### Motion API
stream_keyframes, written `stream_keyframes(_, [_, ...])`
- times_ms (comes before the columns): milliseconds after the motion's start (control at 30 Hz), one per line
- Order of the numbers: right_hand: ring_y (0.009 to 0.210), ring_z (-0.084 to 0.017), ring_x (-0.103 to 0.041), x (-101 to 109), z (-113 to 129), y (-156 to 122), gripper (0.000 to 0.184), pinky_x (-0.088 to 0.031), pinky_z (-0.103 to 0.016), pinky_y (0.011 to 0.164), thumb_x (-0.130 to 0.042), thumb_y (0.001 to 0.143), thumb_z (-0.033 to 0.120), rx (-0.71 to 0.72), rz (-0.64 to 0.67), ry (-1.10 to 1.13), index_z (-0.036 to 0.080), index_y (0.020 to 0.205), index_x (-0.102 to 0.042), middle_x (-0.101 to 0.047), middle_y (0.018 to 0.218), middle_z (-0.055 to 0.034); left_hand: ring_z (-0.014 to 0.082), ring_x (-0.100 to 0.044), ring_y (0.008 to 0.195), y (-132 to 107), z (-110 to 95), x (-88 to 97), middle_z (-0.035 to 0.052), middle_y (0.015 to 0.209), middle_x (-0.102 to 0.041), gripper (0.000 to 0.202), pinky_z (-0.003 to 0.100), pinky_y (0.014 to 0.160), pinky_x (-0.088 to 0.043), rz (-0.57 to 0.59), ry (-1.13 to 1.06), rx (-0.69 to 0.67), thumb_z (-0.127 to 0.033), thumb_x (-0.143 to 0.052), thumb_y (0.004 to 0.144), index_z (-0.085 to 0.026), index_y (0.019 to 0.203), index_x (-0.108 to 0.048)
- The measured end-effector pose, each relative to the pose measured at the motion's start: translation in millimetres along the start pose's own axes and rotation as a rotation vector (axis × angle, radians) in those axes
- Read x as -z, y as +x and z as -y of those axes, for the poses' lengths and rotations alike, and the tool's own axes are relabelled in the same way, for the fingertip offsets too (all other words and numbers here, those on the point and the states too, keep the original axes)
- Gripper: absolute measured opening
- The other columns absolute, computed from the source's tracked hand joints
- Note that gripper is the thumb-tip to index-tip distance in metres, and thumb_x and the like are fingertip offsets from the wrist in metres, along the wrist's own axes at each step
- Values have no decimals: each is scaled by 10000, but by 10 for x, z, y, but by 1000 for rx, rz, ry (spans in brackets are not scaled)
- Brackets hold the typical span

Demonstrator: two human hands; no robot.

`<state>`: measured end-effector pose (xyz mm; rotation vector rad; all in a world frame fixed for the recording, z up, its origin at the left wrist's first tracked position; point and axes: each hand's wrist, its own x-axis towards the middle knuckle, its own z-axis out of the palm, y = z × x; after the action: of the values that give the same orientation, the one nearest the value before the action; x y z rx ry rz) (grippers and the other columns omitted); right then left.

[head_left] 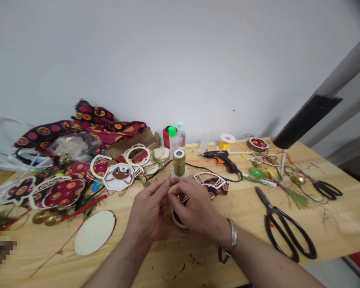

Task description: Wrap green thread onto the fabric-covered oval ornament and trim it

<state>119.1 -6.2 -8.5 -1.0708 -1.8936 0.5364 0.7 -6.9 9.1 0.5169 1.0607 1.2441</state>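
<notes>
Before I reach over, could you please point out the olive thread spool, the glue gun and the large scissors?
Olive thread spool (179, 165), head view: wound thread.
Glue gun (224, 157), head view: black body.
Large scissors (270, 209), head view: near pivot.

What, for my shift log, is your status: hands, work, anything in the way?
Left hand, right hand close together; anything pinched too small to tell. Curved piece partly hidden by right hand. Spool upright just beyond; big scissors off right.

Soft light; faint shadow (271, 126) on wall (180, 72), right; slight blur; lower-left corner pixelated.
</notes>
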Motion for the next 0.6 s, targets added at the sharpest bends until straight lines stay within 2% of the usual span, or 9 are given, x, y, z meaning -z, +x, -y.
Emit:
stream_keyframes(233, [820, -150, -544, 34, 30, -1, 109, -400, -289, 769, -555, 796, 156, -4, -5, 5, 181, 692, -573, -612, 795, -16, 51, -430, 422, 1, 8, 21, -10, 528, -591, 261, 168, 416, -344, -5, 16, -11, -257, -788, 589, -117, 804, -743])
stream_keyframes(367, [785, -154, -540, 120, 46, 42, 113, -409, -294, 731, -558, 823, 236, -87, -68, 0, 173, 749, -617, -612, 766, -28, 29, -286, 391, 12, 39, 48, -72, 441, -422, 255, 162, 373, -206, -17, 93, -101, -298, -766, 624, -117, 801, -733])
stream_keyframes(467, [784, -142, -548, 157, 20, 92, 78, -419, -278, 725, -611, 800, 245, -146, -122, 72, 181, 812, -653, -627, 793, -21, 34, -266, 406, 11, 66, 62, -83, 439, -359, 247, 166, 379, -181, -18, 160, -155, -321, -757, 635, -124, 780, -727])
stream_keyframes(600, [704, -121, -555, 144, -11, 127, 53, -433, -246, 657, -661, 757, 236, -225, -123, 214, 186, 774, -669, -649, 747, 1, 42, -257, 409, -6, 80, 75, -82, 436, -348, 263, 175, 378, -172, -25, 253, -183, -349, -744, 646, -138, 802, -732])
